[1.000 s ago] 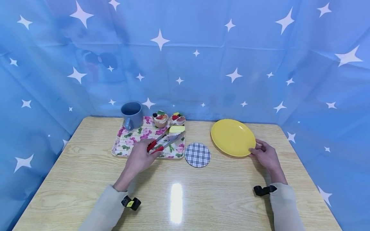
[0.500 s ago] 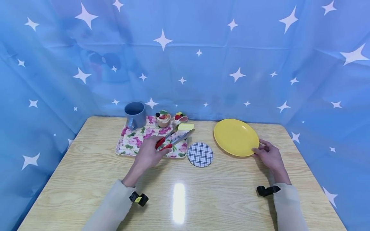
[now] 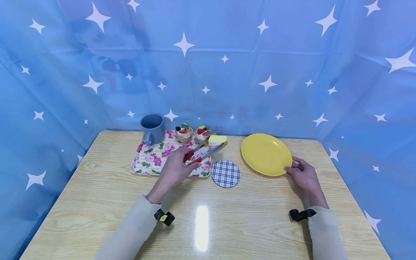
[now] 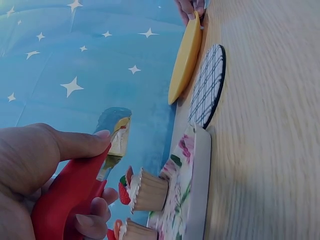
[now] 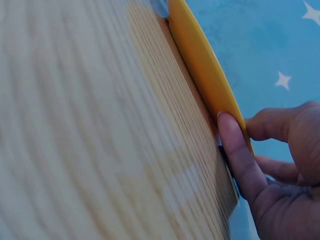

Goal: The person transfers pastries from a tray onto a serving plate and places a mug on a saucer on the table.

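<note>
My left hand [image 3: 177, 167] grips red-handled tongs [image 3: 194, 161] over the front of the floral tray [image 3: 143, 169]. Between the tips of the tongs is a small block of cake [image 3: 217, 139], yellow on top and pale at the side, held up past the tray's right edge. My right hand [image 3: 303, 177] pinches the right rim of a yellow plate [image 3: 264, 153], thumb and fingers on opposite faces in the right wrist view. Two cupcakes [image 3: 184, 133] with fruit toppings stand at the back of the tray; the left wrist view shows them below the tongs.
A blue mug [image 3: 153, 129] stands at the tray's back left corner. Between tray and plate lies a round checked coaster [image 3: 225, 173] on the wooden table [image 3: 247, 220]. A blue star-patterned curtain [image 3: 227, 72] hangs behind and at the sides.
My left hand has moved right with the tongs and cake, from above the tray to beyond its right edge. The right hand keeps its hold on the plate; the head view has shifted slightly.
</note>
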Demonstrator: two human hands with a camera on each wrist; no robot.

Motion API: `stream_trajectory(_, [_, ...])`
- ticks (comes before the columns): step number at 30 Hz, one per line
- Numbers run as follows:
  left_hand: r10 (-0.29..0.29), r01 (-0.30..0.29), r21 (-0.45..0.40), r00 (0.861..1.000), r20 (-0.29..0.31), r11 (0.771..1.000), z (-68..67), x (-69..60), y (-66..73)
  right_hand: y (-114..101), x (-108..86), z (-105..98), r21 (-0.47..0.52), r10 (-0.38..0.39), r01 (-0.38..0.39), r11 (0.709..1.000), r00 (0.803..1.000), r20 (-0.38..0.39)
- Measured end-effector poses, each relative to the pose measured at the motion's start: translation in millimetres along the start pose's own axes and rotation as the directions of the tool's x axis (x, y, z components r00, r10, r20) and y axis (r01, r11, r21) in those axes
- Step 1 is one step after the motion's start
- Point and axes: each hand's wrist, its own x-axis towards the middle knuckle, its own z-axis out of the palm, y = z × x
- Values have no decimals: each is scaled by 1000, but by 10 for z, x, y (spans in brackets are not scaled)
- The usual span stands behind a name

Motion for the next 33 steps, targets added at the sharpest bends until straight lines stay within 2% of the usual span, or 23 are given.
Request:
stream_trajectory(12, [-4, 4, 19, 1000, -6, 1000, 89, 139, 185, -13, -9, -7, -13, 15, -15, 1000, 1000, -1])
stream_trajectory(22, [84, -84, 3, 996, 2, 996, 170, 260, 314, 10, 12, -2, -15, 9, -9, 1000, 1000, -1])
stream_trajectory(29, [76, -77, 34, 997, 19, 996, 259, 323, 384, 17, 9, 0, -13, 5, -5, 1000, 1000, 7])
stream_trajectory(33, [92, -93, 31, 995, 30, 995, 323, 362, 418, 19, 7, -1, -13, 3, -3, 1000, 1000, 7])
